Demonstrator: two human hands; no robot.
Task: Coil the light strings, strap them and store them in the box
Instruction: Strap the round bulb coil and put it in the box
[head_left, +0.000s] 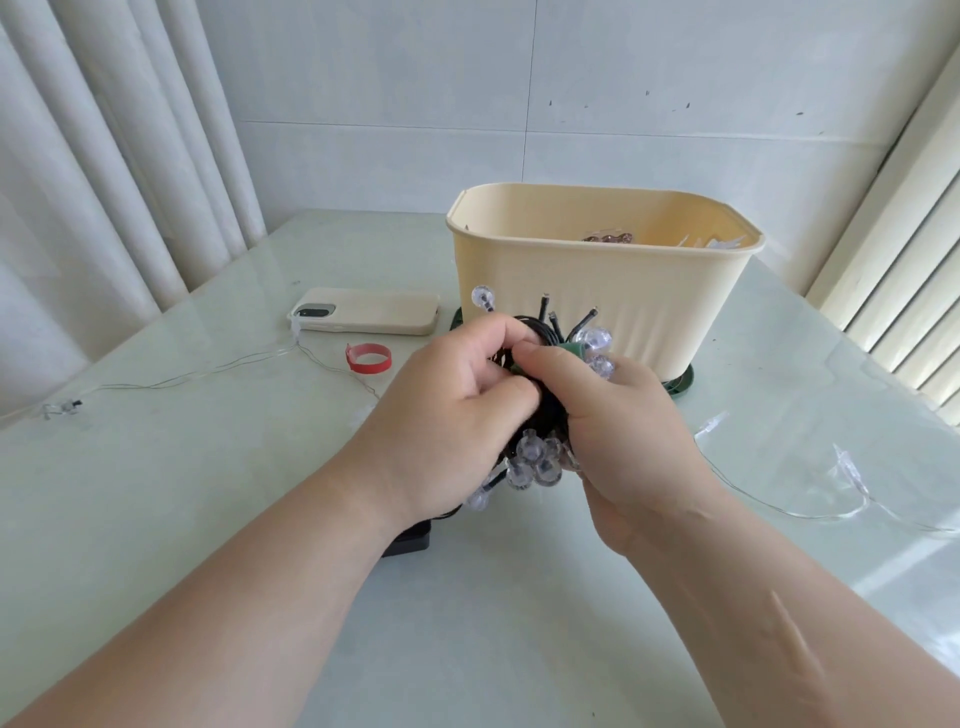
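In the middle of the frame, two bare hands hold a bunched-up light string (535, 457) just above the desk (208, 493). It has black wire and clear round bulbs. The left hand (447, 410) has its fingers (498, 332) curled tight round the black wire. The right hand (623, 431) grips the other side of the bunch, with its thumb pressed by a green strap (571, 349) at the top. Some bulbs stick out above and below the hands.

Just behind the hands, a bit to the right, stands a cream box (597, 291), open at the top. Something lies inside it, but it is too hidden to tell what.

To the left of the box lies a phone (369, 312) in a pale case. A red strap (369, 357), curled in a ring, lies just in front of it. A thin wire string (208, 371) trails across the left of the desk. Another thin wire (810, 512) lies at the right. A small black block (413, 540) peeks out under the left wrist.
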